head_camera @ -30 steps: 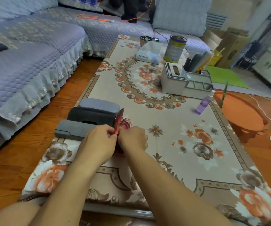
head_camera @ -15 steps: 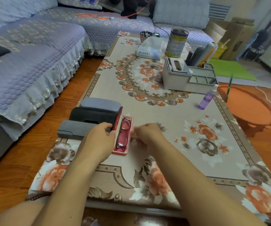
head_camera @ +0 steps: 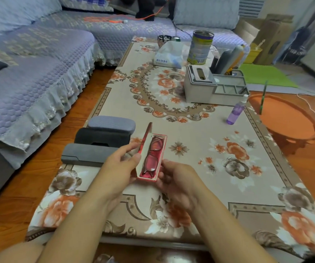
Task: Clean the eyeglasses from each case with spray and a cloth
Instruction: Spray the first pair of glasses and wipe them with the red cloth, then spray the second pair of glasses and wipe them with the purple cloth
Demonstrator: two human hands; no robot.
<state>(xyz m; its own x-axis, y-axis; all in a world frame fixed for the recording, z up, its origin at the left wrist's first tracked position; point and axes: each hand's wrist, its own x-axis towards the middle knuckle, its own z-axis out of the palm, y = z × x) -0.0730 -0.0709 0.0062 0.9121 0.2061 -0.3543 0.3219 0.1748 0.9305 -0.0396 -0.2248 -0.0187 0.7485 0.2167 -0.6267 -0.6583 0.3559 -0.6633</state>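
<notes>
Soft daylight – edges warped (slightly blurred).

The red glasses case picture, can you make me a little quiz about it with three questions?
1. True or false: the red case is open with eyeglasses lying inside.
2. Which hands hold the red case? A) left hand only B) right hand only C) both
3. Fill in: the purple spray bottle stands beside the grey ____.

Key: 1 true. 2 C. 3 organiser.
</notes>
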